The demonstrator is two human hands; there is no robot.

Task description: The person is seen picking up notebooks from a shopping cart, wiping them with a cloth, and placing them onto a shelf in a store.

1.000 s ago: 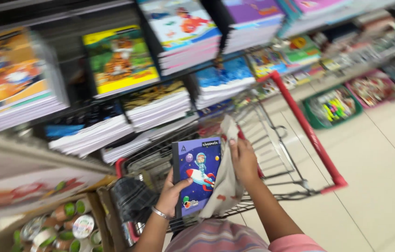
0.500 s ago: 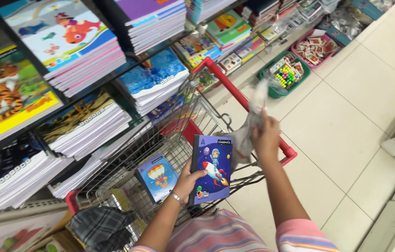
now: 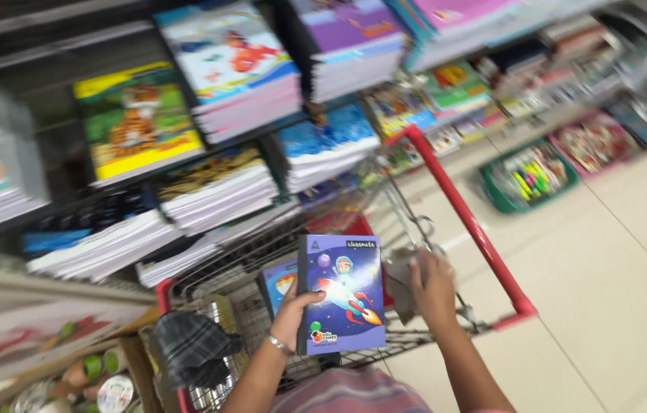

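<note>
View: head camera, looking down over a cart in a stationery aisle

Left hand [image 3: 290, 317]: grips a purple notebook [image 3: 341, 294] by its left edge, thumb on the cover; cover shows a cartoon rocket; bracelet at the wrist

Notebook position: upright, cover toward the camera, held above the cart [image 3: 446, 206]; a second notebook [image 3: 277, 281] with a blue cover stands just behind it, inside the basket

Right hand [image 3: 432, 284]: closed on a crumpled pale bag [image 3: 401, 284], just right of the purple notebook and near the red handle bar

Change since half a second ago: right hand was raised with the bag hanging from it, now lowered beside the notebook; notebook turned a little more upright, same left-hand grip; camera swung back toward the shelves

Reading of the change: judged, both hands now meet over the basket, notebook not yet set down, bag not yet opened

Cart contents: dark checked cloth [image 3: 190, 348] at the near left corner; metal can [image 3: 220, 317] beside it, partly hidden

Shelves [image 3: 209, 153]: stacks of exercise books, covers with tiger, fish and purple prints; stacks lie slanted, spines outward

Floor: pale tiles [image 3: 629, 268]; green basket [image 3: 531, 176] of markers near the shelf foot, well apart from the cart

Lower left: open box of small round tubs [image 3: 98, 382], blurred
</note>
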